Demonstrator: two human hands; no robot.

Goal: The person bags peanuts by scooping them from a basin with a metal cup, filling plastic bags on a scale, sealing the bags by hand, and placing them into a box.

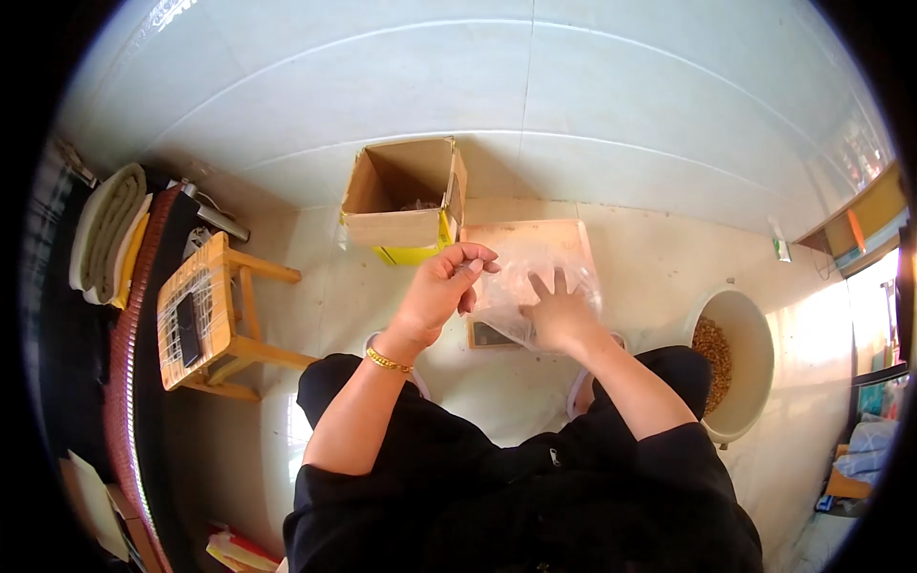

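Note:
A thin clear plastic bag [517,277] hangs in front of me. My left hand [447,286], with a gold bracelet at the wrist, is closed in a pinch at the bag's left edge. My right hand [564,315] has its fingers spread, pressed into or against the film; I cannot tell whether it is inside the bag. Below both hands lies a flat pinkish platform [561,229] with a dark display panel [492,334] at its near edge, like a weighing scale. The bag partly covers it.
An open cardboard box [394,227] stands against the tiled wall, left of the platform. To the right is a white bucket [755,382] with brown pieces [712,358] inside. A wooden stool [229,315] on the left bears a phone [187,327].

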